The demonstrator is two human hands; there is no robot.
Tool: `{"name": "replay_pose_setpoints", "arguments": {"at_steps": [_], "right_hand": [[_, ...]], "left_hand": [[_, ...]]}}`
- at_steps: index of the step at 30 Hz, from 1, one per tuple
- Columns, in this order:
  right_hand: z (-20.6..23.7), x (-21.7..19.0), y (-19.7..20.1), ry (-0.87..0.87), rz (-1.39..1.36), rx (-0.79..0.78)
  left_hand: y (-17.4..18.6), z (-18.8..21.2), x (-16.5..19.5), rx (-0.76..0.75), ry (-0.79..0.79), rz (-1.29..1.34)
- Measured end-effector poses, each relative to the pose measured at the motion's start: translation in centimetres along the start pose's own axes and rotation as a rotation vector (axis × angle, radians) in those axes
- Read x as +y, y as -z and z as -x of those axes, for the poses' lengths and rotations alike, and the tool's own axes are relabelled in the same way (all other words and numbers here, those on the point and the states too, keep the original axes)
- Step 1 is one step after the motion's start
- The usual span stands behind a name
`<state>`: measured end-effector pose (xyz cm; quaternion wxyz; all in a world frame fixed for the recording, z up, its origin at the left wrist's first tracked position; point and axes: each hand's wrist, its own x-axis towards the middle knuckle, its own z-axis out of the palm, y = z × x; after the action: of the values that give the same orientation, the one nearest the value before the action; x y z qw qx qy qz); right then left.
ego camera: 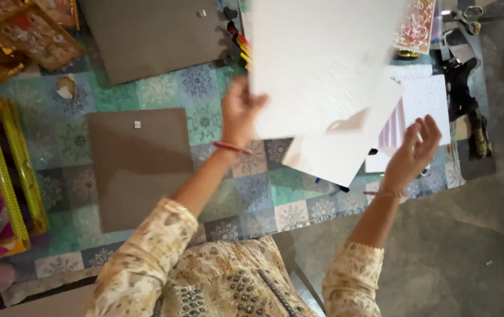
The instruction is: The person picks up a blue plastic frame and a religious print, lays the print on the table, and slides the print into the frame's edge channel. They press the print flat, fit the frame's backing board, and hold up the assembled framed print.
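White sheets [322, 64], two of them, held up in the air over the patterned mat [164, 94].

Head view: the upper, larger sheet rises from the left hand [239, 111] toward the top of frame; its lower left edge is pinched there, thumb in front, fingers behind. The lower sheet [337, 155] hangs askew below it, corner pointing down, long edge running up and right. The right hand [413, 149] sits just right of that sheet, palm up, fingers spread; whether it touches the edge I cannot tell. Both forearms are raised, elbows bent, bangle on each wrist. A grey board [137, 167] lies flat below the left arm; scissors [469, 17] at top right.
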<state>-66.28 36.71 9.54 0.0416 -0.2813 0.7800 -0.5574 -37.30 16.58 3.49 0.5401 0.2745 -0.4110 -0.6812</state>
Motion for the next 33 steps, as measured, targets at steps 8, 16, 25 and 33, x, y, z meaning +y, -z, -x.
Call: {"name": "replay_pose_setpoints", "arguments": {"at_steps": [8,16,25,33], "right_hand": [[2.8,12.8,-1.3,-0.172,0.602,-0.258],[2.8,12.3,0.1,-0.288,0.445,-0.105],[7.7,10.1,-0.5,-0.821,-0.023,-0.144],[9.4,1.3,2.5,-0.514,-0.608,0.130]], "left_hand": [[11.0,1.1,0.0,0.275,0.007,-0.205],[5.9,-2.2,-6.2,0.177,0.045,-0.429],[1.9,-3.9,-8.1,0.061,0.089,-0.267],[1.4,-3.0,-5.9,-0.019,-0.106,-0.816]]}}
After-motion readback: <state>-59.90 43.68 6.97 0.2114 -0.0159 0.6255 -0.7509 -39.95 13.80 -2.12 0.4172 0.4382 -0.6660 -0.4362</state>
